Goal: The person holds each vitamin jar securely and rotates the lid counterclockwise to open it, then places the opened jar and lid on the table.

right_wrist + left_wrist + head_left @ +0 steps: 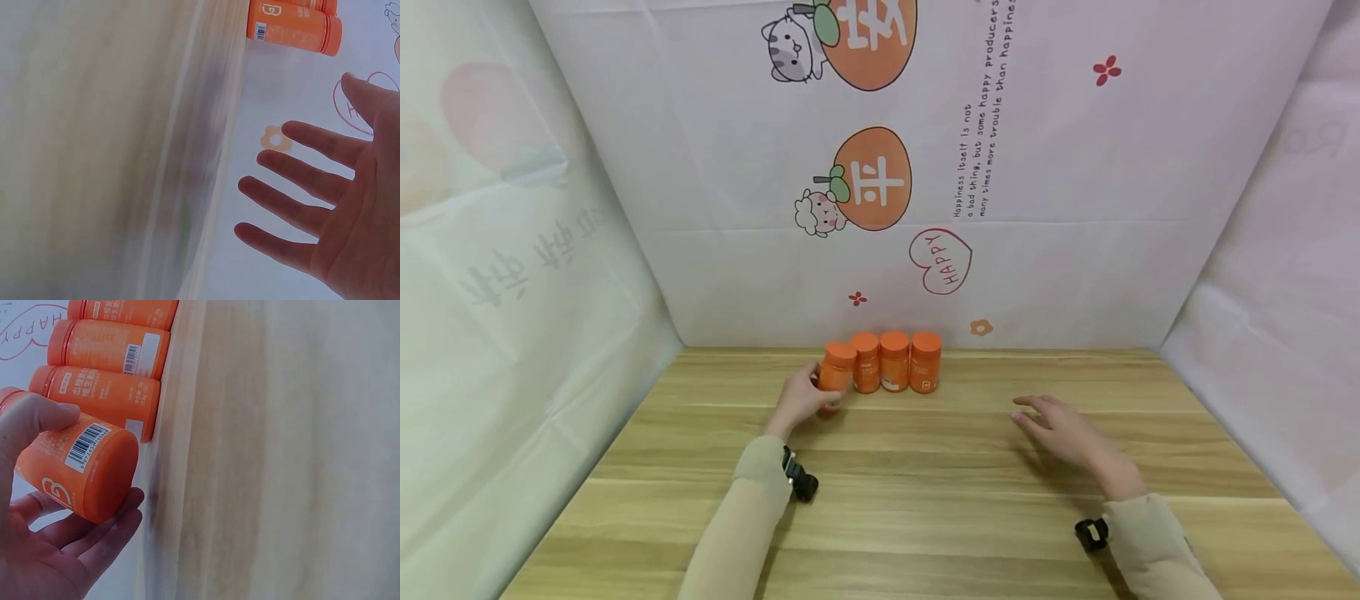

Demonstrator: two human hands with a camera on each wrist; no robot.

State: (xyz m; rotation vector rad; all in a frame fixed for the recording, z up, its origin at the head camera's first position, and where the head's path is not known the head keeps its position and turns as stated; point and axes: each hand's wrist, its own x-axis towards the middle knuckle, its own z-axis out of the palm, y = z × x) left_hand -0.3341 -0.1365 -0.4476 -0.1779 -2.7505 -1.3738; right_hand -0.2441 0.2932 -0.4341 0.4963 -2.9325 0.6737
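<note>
My left hand [800,398] grips an orange bottle [837,369] with an orange lid, thumb on one side and fingers on the other. In the left wrist view this bottle [81,462] is tilted, showing its barcode and base. Three matching orange bottles stand in a row just right of it: the near one [867,364], the middle one [894,362] and the far right one [925,363]. Out to the right, my right hand [1063,429] hovers over the table with fingers spread and holds nothing; the right wrist view shows its bare palm [356,212].
A wood-grain table [925,517] lies under both hands. Behind the bottles rises a white printed cloth [1037,275], and further white cloth hangs at the left side [550,350] and right side [1277,333]. A black wrist camera [801,479] sits on the left sleeve.
</note>
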